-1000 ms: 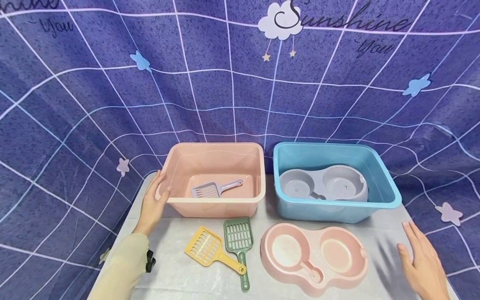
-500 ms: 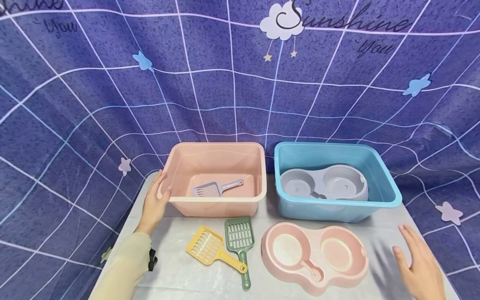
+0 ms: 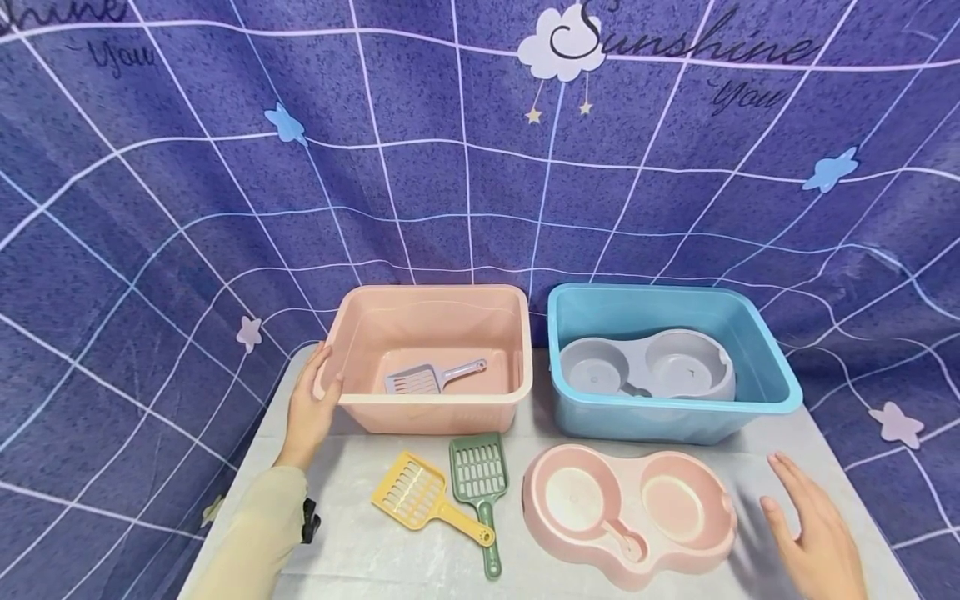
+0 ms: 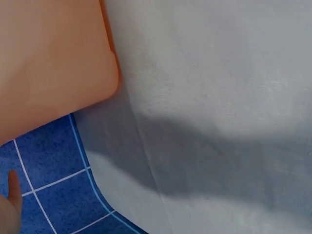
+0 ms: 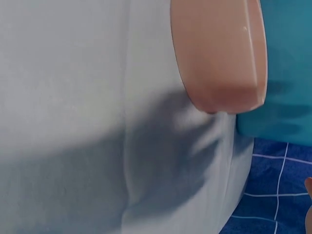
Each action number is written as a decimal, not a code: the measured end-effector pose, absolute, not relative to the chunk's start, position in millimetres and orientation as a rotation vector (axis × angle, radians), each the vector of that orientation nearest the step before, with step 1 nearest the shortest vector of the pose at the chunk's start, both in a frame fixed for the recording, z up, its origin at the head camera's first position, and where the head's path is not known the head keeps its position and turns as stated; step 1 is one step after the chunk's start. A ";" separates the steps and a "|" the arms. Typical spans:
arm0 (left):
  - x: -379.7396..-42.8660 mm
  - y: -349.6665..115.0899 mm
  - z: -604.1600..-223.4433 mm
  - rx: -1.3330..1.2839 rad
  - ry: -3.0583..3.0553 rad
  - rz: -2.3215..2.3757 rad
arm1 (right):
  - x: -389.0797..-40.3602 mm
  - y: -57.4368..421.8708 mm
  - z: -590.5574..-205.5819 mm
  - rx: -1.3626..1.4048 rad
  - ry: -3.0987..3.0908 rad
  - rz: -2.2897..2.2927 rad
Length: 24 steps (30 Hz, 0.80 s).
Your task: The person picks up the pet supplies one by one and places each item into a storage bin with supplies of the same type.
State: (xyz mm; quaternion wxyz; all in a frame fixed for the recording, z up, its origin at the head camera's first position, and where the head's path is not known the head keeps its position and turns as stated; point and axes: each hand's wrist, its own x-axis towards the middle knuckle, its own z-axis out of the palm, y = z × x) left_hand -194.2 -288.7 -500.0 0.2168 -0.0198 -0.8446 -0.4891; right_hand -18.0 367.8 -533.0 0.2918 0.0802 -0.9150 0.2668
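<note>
My left hand [image 3: 306, 418] rests at the left front corner of a pink litter box [image 3: 435, 417], its fingers along the side and the thumb near the front rim. Inside that box lies a lilac litter scoop [image 3: 463, 370]. On the right, my right hand [image 3: 819, 533] hovers over the table with straight, spread fingers and holds nothing. Nearest to it is a pink double pet bowl [image 3: 630, 479], whose side [image 5: 217, 53] also shows in the right wrist view. A yellow litter scoop [image 3: 411, 493] lies with its handle across a green litter scoop [image 3: 480, 473].
Behind the pink bowl stands a blue litter box [image 3: 637, 425] with a grey double pet bowl [image 3: 678, 367] in it. The grey-white tabletop [image 3: 352, 550] ends against a purple-blue curtain [image 3: 420, 183] at the back and sides.
My right hand has moved left toward the pink double bowl. My left hand stays at the pink litter box's corner, and the other things have not moved.
</note>
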 end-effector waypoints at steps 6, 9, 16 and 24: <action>-193.9 -288.8 -499.9 -0.052 -2.325 -1.316 | -16.9 358.6 -537.0 0.244 -2.427 0.708; -193.9 -289.1 -500.4 -0.051 -2.324 -1.308 | -16.2 353.3 -537.4 0.246 -2.432 0.718; -195.0 -288.8 -502.4 -0.046 -2.322 -1.314 | -16.2 340.1 -533.8 0.276 -2.430 0.743; -194.5 -288.4 -502.5 -0.052 -2.308 -1.315 | -17.5 322.2 -531.7 0.315 -2.400 0.804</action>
